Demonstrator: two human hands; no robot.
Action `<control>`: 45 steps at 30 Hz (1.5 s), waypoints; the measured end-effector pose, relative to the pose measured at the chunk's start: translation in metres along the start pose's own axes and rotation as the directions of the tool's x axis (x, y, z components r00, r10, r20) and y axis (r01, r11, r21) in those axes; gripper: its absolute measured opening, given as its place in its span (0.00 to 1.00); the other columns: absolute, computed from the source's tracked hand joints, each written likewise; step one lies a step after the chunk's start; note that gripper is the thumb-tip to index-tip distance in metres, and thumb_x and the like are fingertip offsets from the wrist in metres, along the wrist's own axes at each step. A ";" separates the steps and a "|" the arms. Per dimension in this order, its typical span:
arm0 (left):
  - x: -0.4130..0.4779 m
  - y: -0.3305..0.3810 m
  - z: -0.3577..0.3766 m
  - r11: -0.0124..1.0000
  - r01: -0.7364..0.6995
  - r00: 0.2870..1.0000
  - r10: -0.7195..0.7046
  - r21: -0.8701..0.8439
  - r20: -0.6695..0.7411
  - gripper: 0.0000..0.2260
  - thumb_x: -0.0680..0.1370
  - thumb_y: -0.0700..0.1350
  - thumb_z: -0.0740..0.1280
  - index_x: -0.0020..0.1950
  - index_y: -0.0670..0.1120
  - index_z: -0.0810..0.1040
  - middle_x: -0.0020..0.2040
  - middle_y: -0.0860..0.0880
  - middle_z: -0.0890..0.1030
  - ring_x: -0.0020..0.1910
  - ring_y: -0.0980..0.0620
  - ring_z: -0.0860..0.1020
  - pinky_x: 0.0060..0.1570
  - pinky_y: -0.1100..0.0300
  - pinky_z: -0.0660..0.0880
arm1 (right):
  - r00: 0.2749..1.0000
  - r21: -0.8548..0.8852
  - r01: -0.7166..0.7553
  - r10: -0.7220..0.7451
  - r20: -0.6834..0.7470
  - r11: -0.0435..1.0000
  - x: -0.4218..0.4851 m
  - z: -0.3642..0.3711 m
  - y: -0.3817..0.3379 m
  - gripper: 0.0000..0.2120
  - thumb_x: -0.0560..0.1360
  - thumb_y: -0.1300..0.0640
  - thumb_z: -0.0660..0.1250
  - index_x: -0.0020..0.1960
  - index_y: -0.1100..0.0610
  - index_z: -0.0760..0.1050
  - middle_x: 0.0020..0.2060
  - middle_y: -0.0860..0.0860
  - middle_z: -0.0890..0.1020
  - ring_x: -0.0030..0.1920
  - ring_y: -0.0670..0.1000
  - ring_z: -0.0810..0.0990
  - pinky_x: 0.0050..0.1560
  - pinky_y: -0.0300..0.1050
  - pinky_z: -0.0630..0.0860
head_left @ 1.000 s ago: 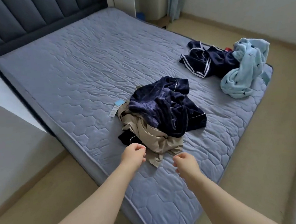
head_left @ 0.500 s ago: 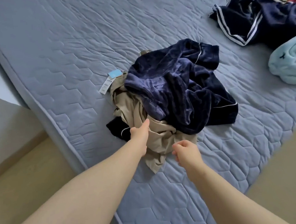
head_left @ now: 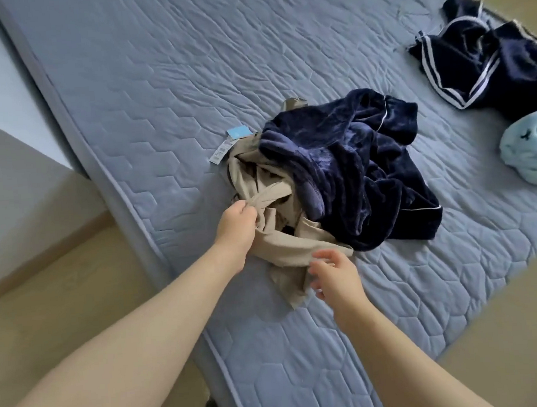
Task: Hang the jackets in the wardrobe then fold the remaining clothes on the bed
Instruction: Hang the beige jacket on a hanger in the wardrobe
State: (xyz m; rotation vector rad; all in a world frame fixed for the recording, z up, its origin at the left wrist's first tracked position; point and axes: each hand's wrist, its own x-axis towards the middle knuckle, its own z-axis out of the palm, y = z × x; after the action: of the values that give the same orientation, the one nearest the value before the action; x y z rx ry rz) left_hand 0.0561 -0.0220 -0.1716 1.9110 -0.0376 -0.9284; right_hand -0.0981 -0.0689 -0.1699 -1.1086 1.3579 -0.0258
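Observation:
A crumpled beige garment [head_left: 282,243] lies near the front edge of the bed [head_left: 164,93], with a paper tag [head_left: 225,144] at its far end. A dark blue velvet garment [head_left: 360,168] is heaped over its right side. My left hand [head_left: 237,224] grips a fold of the beige cloth and lifts it a little. My right hand [head_left: 335,275] hovers with fingers spread at the beige garment's near flap, touching or just above it.
At the far right lie a navy garment with white stripes [head_left: 486,61] and a pale blue fleece piece [head_left: 533,149]. Tan floor [head_left: 492,330] runs along both sides of the bed; a grey panel [head_left: 12,189] stands at left.
The camera has come closer to the pile. My left hand has closed on a fold of the beige garment and my right hand has opened its fingers.

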 end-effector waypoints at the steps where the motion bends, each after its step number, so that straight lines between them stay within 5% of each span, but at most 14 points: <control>1: -0.012 0.013 -0.014 0.999 -0.048 0.999 0.048 -0.003 0.017 0.12 0.72 0.33 0.52 0.31 0.46 0.65 0.31 0.51 0.69 0.34 0.51 0.63 0.33 0.58 0.59 | 0.999 -0.031 0.054 -0.054 0.004 0.998 -0.010 0.006 -0.009 0.14 0.74 0.66 0.60 0.58 0.56 0.72 0.37 0.52 0.75 0.34 0.50 0.71 0.35 0.41 0.68; 6: -0.080 0.086 -0.079 0.971 -0.235 0.960 0.239 -0.038 0.148 0.13 0.72 0.32 0.52 0.32 0.41 0.71 0.25 0.47 0.72 0.32 0.46 0.68 0.35 0.55 0.66 | 0.946 -0.192 0.321 -0.323 0.020 0.928 -0.064 0.040 -0.070 0.34 0.72 0.68 0.62 0.73 0.45 0.59 0.58 0.52 0.72 0.55 0.50 0.73 0.59 0.47 0.73; 9: -0.119 0.127 -0.114 0.942 -0.313 0.908 0.333 -0.118 0.254 0.11 0.70 0.33 0.53 0.31 0.41 0.70 0.23 0.50 0.70 0.24 0.56 0.68 0.30 0.60 0.65 | 0.904 -0.233 0.421 -0.428 0.025 0.877 -0.097 0.063 -0.107 0.39 0.70 0.67 0.65 0.75 0.44 0.55 0.63 0.50 0.68 0.60 0.49 0.71 0.62 0.48 0.72; 14: -0.175 0.179 -0.163 0.870 -0.431 0.767 0.493 -0.239 0.411 0.11 0.61 0.37 0.53 0.33 0.32 0.72 0.29 0.43 0.73 0.30 0.50 0.72 0.33 0.62 0.70 | 0.868 -0.298 0.479 -0.497 0.019 0.825 -0.136 0.090 -0.140 0.24 0.67 0.52 0.63 0.64 0.45 0.71 0.56 0.52 0.77 0.56 0.54 0.77 0.56 0.52 0.76; 16: -0.194 0.199 -0.178 0.852 -0.439 0.777 0.519 -0.283 0.357 0.09 0.60 0.37 0.54 0.30 0.37 0.73 0.29 0.43 0.72 0.32 0.47 0.70 0.36 0.58 0.69 | 0.883 -0.324 0.449 -0.470 0.015 0.833 -0.155 0.089 -0.153 0.09 0.75 0.51 0.60 0.53 0.46 0.75 0.45 0.50 0.79 0.46 0.53 0.77 0.46 0.47 0.73; 20: -0.222 0.222 -0.207 0.803 -0.462 0.829 0.542 -0.375 0.138 0.08 0.68 0.33 0.52 0.35 0.40 0.70 0.31 0.46 0.68 0.33 0.48 0.67 0.34 0.59 0.66 | 0.821 -0.217 0.541 -0.567 -0.075 0.812 -0.194 0.073 -0.184 0.11 0.79 0.57 0.56 0.39 0.53 0.70 0.34 0.50 0.74 0.36 0.50 0.71 0.35 0.44 0.66; 24: -0.222 0.226 -0.219 0.791 -0.594 0.803 0.571 -0.149 -0.172 0.08 0.72 0.36 0.54 0.39 0.37 0.72 0.33 0.44 0.68 0.35 0.50 0.67 0.35 0.59 0.64 | 0.787 -0.085 0.590 -0.596 -0.161 0.803 -0.228 0.057 -0.213 0.11 0.78 0.58 0.55 0.38 0.53 0.70 0.39 0.54 0.77 0.48 0.59 0.77 0.52 0.59 0.77; 27: -0.224 0.221 -0.214 0.826 -0.559 0.795 0.560 0.076 -0.234 0.07 0.74 0.38 0.57 0.44 0.39 0.75 0.37 0.48 0.73 0.40 0.49 0.69 0.39 0.58 0.64 | 0.757 0.030 0.644 -0.630 -0.173 0.765 -0.259 0.045 -0.237 0.11 0.77 0.57 0.55 0.38 0.54 0.71 0.39 0.55 0.76 0.46 0.58 0.76 0.54 0.60 0.76; 29: -0.231 0.215 -0.208 0.838 -0.523 0.825 0.544 0.156 -0.153 0.07 0.70 0.43 0.62 0.47 0.46 0.75 0.43 0.49 0.76 0.48 0.47 0.75 0.45 0.58 0.69 | 0.723 0.147 0.690 -0.670 -0.168 0.709 -0.280 0.035 -0.253 0.12 0.78 0.59 0.54 0.38 0.56 0.70 0.36 0.54 0.73 0.41 0.54 0.72 0.45 0.53 0.73; 32: -0.246 0.202 -0.197 0.781 -0.599 0.801 0.579 0.175 0.155 0.33 0.58 0.52 0.70 0.62 0.54 0.69 0.60 0.49 0.72 0.63 0.49 0.71 0.62 0.51 0.71 | 0.696 0.303 0.706 -0.706 -0.130 0.640 -0.312 0.020 -0.275 0.12 0.78 0.60 0.54 0.36 0.56 0.69 0.34 0.53 0.69 0.38 0.53 0.68 0.41 0.49 0.67; 35: -0.267 0.198 -0.180 0.815 -0.580 0.721 0.521 -0.015 0.457 0.35 0.66 0.40 0.76 0.66 0.58 0.63 0.62 0.55 0.74 0.61 0.57 0.74 0.57 0.65 0.74 | 0.667 0.440 0.679 -0.745 -0.032 0.588 -0.343 0.018 -0.293 0.11 0.79 0.60 0.55 0.40 0.56 0.72 0.33 0.53 0.72 0.34 0.51 0.70 0.36 0.45 0.68; 40: -0.287 0.228 -0.157 0.774 -0.629 0.773 0.633 -0.065 0.053 0.12 0.73 0.35 0.69 0.53 0.47 0.79 0.46 0.50 0.81 0.50 0.50 0.79 0.50 0.61 0.76 | 0.569 0.558 0.654 -0.818 0.081 0.510 -0.366 0.006 -0.300 0.09 0.79 0.60 0.58 0.43 0.55 0.76 0.36 0.53 0.78 0.36 0.51 0.76 0.40 0.46 0.76; 43: -0.292 0.245 -0.159 0.777 -0.597 0.796 0.604 -0.201 -0.029 0.07 0.74 0.36 0.68 0.48 0.46 0.80 0.43 0.47 0.82 0.46 0.46 0.80 0.50 0.54 0.78 | 0.529 0.459 0.702 -0.830 0.175 0.544 -0.359 -0.013 -0.291 0.04 0.78 0.59 0.62 0.52 0.54 0.72 0.41 0.50 0.79 0.39 0.50 0.78 0.39 0.44 0.75; 45: -0.298 0.261 -0.161 0.772 -0.564 0.804 0.594 -0.294 0.017 0.07 0.75 0.36 0.67 0.52 0.42 0.80 0.42 0.46 0.83 0.42 0.48 0.81 0.43 0.57 0.78 | 0.507 0.304 0.748 -0.803 0.312 0.590 -0.348 -0.027 -0.283 0.21 0.74 0.59 0.69 0.63 0.51 0.66 0.51 0.49 0.78 0.48 0.50 0.79 0.45 0.43 0.75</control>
State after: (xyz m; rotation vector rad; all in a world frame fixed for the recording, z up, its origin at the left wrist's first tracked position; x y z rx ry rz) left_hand 0.0346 0.0807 0.2432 1.4463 -0.5160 -0.5689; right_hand -0.0603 -0.0285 0.2761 -1.4395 0.3553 -0.5130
